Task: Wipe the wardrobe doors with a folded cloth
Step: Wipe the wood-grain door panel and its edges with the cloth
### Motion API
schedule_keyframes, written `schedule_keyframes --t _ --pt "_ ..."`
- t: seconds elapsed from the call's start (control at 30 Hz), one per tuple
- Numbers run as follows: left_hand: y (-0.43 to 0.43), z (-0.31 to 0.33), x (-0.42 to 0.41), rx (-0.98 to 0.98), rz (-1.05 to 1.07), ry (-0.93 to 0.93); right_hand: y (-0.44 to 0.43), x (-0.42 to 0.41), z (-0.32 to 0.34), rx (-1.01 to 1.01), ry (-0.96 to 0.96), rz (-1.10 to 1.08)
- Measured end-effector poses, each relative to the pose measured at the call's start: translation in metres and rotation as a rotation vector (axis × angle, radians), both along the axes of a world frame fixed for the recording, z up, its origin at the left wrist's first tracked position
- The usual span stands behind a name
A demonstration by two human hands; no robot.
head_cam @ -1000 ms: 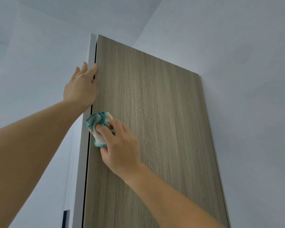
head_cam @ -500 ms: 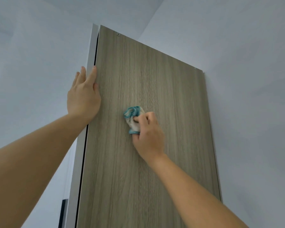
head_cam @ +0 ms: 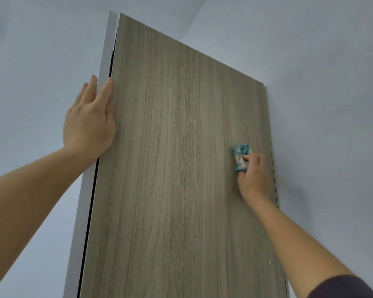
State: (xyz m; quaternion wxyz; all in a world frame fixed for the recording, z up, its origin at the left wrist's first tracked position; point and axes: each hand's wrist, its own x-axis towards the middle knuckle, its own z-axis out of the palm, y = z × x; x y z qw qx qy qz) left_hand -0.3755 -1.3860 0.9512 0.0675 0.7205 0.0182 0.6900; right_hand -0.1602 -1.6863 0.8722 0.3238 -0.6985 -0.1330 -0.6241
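Note:
A tall wood-grain wardrobe door (head_cam: 177, 158) fills the middle of the view, seen from below. My right hand (head_cam: 253, 176) grips a folded white cloth with teal edging (head_cam: 241, 157) and presses it against the door close to the right edge. My left hand (head_cam: 89, 120) lies flat with straight fingers on the door's left edge, partly over the grey frame strip (head_cam: 103, 67). Most of the cloth is hidden under my fingers.
White walls flank the door on both sides and the ceiling meets them above. A dark gap (head_cam: 88, 222) runs between the door and the grey strip. Small screw heads (head_cam: 146, 28) dot the door's corners.
My right hand has swept the cloth across the door from the left edge through the middle to the right edge. My left hand has stayed flat on the left edge.

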Motion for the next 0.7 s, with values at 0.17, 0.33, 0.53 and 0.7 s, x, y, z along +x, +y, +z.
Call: schedule_keyframes --t 0.17,0.33,0.53,0.7 --pt "-0.001 -0.001 0.0 0.004 0.013 -0.004 -0.047 0.03 -0.005 0.085 0.209 -0.104" --pt "-0.001 -0.001 0.0 0.0 -0.002 -0.005 -0.06 0.04 -0.001 0.113 0.329 -0.173" --pt "0.0 -0.002 0.0 -0.001 -0.056 -0.02 -0.056 0.037 -0.001 0.165 0.351 -0.191" --pt "0.001 -0.003 0.0 -0.008 -0.106 -0.018 -0.027 0.016 -0.019 0.236 0.227 -0.055"
